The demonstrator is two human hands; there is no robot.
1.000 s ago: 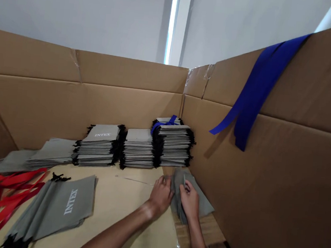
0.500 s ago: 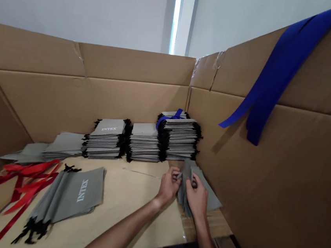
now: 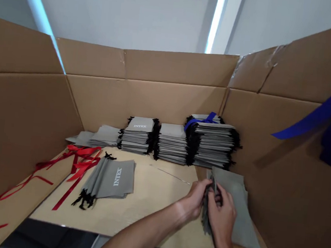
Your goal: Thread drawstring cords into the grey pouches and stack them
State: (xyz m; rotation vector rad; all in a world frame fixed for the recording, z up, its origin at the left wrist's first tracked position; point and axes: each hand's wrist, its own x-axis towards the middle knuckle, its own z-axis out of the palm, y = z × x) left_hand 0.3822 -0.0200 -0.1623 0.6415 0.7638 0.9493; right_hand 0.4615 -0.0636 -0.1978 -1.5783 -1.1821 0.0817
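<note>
At the right side of the table, my left hand is closed on the left edge of some grey fabric pouches, held upright and seen nearly edge-on. My right hand grips the same pouches from the right, fingers curled around their upper part. More flat grey pouches lie just behind and to the right of my right hand. A thin metal rod lies on the table to the left of my hands. Farther left rests a bunch of grey INTEX pouches with black cord ends.
Stacked pouches with black cords line the back, including a tall stack topped with blue ribbon. Red ribbons lie at left. Cardboard walls surround the table, with blue ribbon strips hanging at right.
The view has turned left, so the scene sits farther right. The pouches in my hands now show more edge-on, and more of the flat pouches beside them is visible.
</note>
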